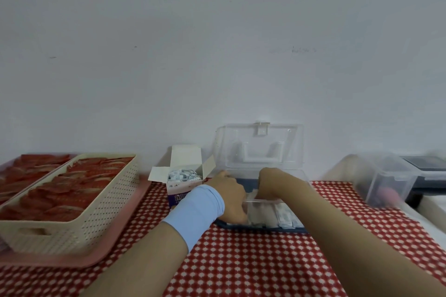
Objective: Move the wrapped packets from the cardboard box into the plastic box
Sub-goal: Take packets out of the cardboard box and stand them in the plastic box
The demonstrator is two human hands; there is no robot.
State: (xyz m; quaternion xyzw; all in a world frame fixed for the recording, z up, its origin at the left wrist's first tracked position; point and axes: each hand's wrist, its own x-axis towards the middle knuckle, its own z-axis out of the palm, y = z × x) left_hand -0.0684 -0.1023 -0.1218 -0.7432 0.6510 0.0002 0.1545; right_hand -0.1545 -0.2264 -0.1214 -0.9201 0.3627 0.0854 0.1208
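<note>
Both hands down inside the open plastic box [261, 229], lid tipped back to the wall. Left hand [230, 198] at its left wall and right hand [270, 182] over the middle; fingers hidden among contents, so grip cannot be told for either. Wrapped packets [182, 174] fill the open cardboard box [178, 194] just left; more packets [282, 216] lie in the plastic box.

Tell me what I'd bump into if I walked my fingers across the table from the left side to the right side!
cream basket full of red packets → cardboard box with its flaps open → plastic box with its lid up → clear tub, which is blurry
</note>
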